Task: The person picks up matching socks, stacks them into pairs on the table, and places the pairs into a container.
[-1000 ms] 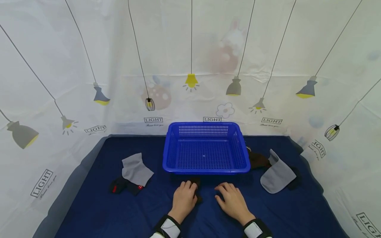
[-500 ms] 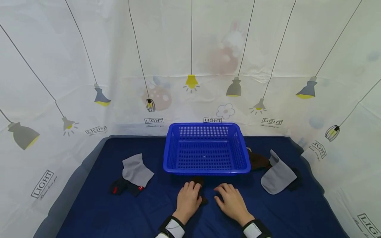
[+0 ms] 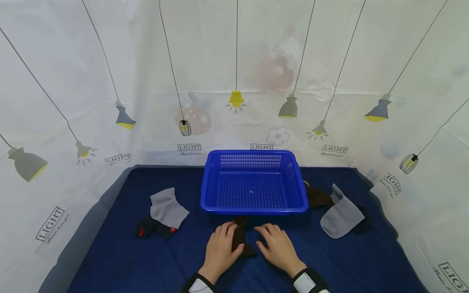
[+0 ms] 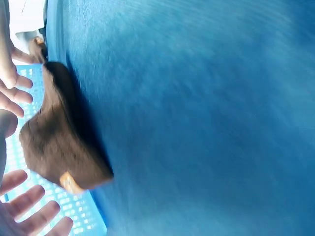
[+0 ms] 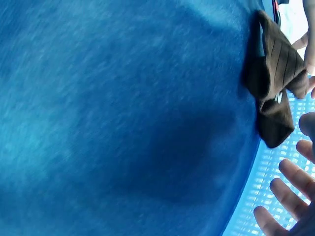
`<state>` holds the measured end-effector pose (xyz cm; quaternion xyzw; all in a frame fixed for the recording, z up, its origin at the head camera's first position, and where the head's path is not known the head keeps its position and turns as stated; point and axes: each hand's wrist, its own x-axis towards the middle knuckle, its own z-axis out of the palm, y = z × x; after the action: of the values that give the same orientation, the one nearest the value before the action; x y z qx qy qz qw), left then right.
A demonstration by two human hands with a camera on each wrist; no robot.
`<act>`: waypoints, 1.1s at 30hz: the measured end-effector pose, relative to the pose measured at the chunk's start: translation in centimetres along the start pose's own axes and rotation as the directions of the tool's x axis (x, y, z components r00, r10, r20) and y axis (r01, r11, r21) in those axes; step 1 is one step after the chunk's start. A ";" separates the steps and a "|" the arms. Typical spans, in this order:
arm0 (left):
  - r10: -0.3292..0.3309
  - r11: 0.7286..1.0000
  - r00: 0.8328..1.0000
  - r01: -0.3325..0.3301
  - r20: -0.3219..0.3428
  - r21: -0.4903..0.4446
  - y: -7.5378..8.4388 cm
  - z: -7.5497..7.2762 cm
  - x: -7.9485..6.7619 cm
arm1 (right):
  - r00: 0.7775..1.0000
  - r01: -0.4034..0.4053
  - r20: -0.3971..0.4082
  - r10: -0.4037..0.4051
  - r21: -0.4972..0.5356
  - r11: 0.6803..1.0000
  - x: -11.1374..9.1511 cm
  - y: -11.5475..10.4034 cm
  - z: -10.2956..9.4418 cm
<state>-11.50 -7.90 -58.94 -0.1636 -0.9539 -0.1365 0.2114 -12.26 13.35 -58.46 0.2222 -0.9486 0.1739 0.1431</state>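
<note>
A brown sock (image 3: 239, 239) lies on the dark blue cloth just in front of the basket, between the two hands. In the left wrist view the sock (image 4: 59, 142) shows an orange patch; in the right wrist view its ribbed part (image 5: 283, 54) is visible. My left hand (image 3: 220, 249) is at its left side, fingers spread and loosely bent, partly covering it in the head view. Just right of the sock, my right hand (image 3: 279, 246) hovers or rests with relaxed fingers, holding nothing. The blue plastic basket (image 3: 253, 212) stands behind both hands, with nothing inside.
On the left lie a grey sock (image 3: 168, 209) and a black sock (image 3: 146, 228) with red marks. To the right are another brown sock (image 3: 318, 198), a grey sock (image 3: 340, 217) and a dark sock (image 3: 364, 221). A printed white curtain (image 3: 234, 130) encloses the back and sides.
My left hand first shifted right with the brown sock, then drew back left, leaving more of the sock in sight. The right hand has moved slightly left, toward the sock.
</note>
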 end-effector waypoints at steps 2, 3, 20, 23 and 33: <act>0.003 1.000 1.000 -0.003 -0.001 0.001 -0.4 -0.4 -0.3 | 1.000 0.019 0.008 -0.019 0.003 1.000 0.2 -0.4 0.0; 0.004 1.000 1.000 -0.004 0.003 0.006 -0.6 -0.6 -0.5 | 1.000 0.029 0.012 -0.029 0.003 1.000 0.3 -0.6 -0.1; -0.070 0.997 0.985 0.067 0.156 0.024 -3.4 -1.6 -3.6 | 0.978 0.198 0.083 -0.192 -0.068 0.978 2.4 -4.3 0.7; -0.085 0.996 0.981 0.080 0.173 0.034 -3.7 -1.5 -4.0 | 0.967 0.247 0.090 -0.238 -0.114 0.962 2.6 -4.9 0.9; -0.075 0.996 0.985 0.067 0.154 0.061 -4.2 -1.3 -4.2 | 0.926 0.351 0.210 -0.313 -0.182 0.918 3.6 -6.3 1.8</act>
<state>-8.99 -13.23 -60.49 -0.1337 -0.9762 -0.1040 0.1356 -12.74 6.04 -57.18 0.3782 -0.9190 0.0225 0.1090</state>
